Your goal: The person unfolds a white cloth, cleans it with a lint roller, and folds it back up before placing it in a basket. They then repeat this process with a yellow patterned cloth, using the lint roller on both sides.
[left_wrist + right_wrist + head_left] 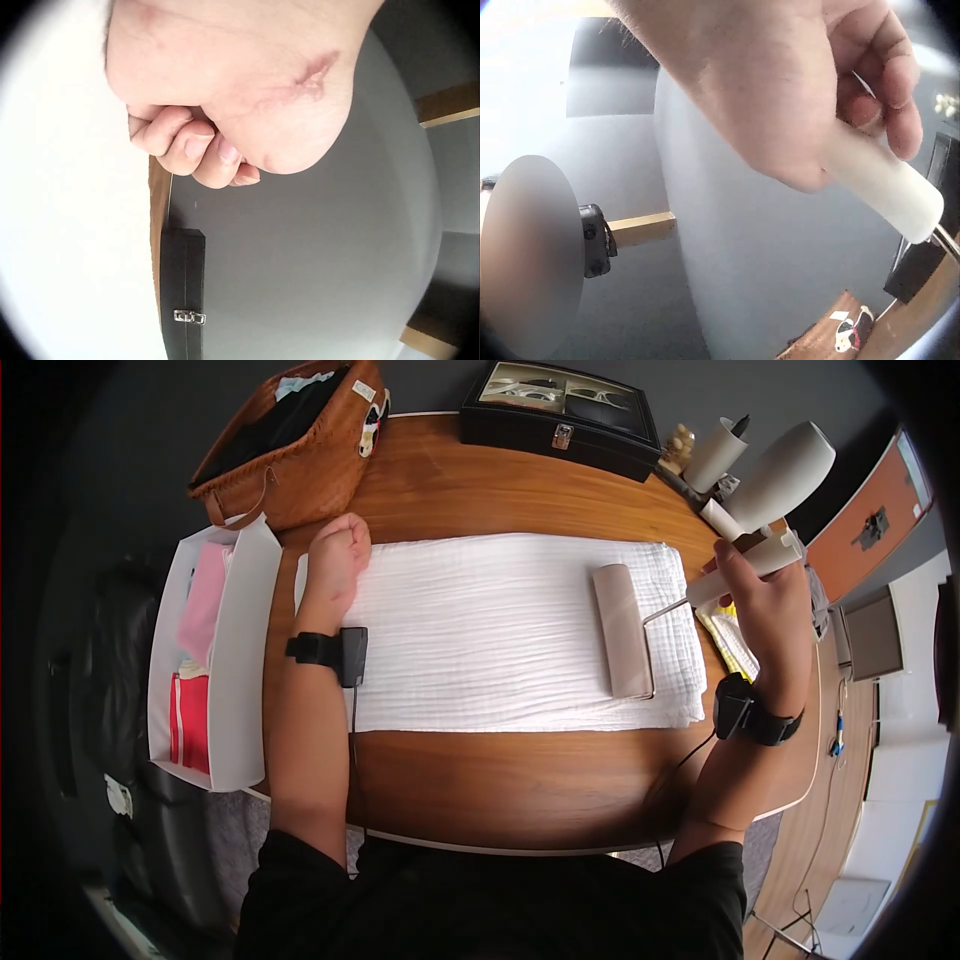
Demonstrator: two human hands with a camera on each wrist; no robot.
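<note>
A white crinkled cloth [470,635], folded into a rectangle, lies flat on the wooden table. My right hand [768,605] grips the pale handle of a lint roller [622,630] beyond the cloth's right edge. Its wide beige roll lies over the right part of the cloth, joined to the handle by a thin metal rod. The right wrist view shows the fingers curled round the white handle [892,187]. At the cloth's upper left corner is my left hand [338,565], its fingers folded into the palm. The left wrist view shows those curled fingertips [196,146] with nothing between them.
A white box [240,660] with pink and red fabric stands left of the cloth. Behind it sits a brown basket [310,475]. A black glasses case [560,435], a white vase [795,465] and a yellow-patterned cloth [728,640] line the back and right. Cables trail from both wrists.
</note>
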